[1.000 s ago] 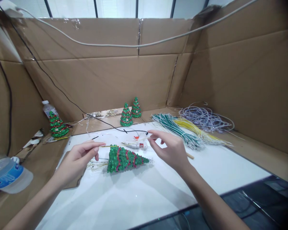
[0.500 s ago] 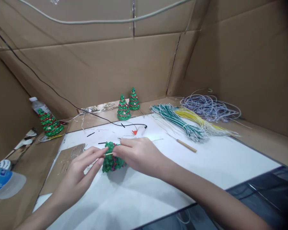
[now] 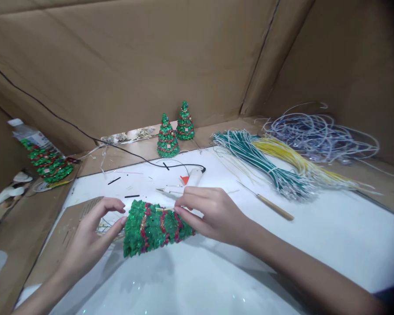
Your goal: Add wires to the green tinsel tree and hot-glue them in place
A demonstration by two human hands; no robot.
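Observation:
A green Christmas tree figurine (image 3: pixel 154 227) with red garlands lies on its side, its base toward my left hand (image 3: pixel 93 229). My left hand is open, thumb and index finger curved apart at the base; whether the thumb touches it I cannot tell. Thin wires (image 3: pixel 110 222) show between that hand and the base. My right hand (image 3: pixel 213 212) pinches a short pale yellow wire (image 3: pixel 166 209) against the tree's upper side and hides the tip. Just behind it lies a white glue gun (image 3: pixel 194 178) with an orange trigger, partly covered by the fingers.
Two small trees (image 3: pixel 168 142) stand at the back; another (image 3: pixel 49 164) leans near a plastic bottle (image 3: pixel 29 133) at left. On the right lie green wires (image 3: pixel 249 153), yellow wires (image 3: pixel 285 157), a tangled wire heap (image 3: pixel 321 135) and a wooden-handled awl (image 3: pixel 276 207). Cardboard walls (image 3: pixel 134 65) surround the white board (image 3: pixel 197 280).
The tree has turned from end-on to lying sideways. My left hand has let go of the wire and opened at the base, while my right still pinches it. The camera view has shifted.

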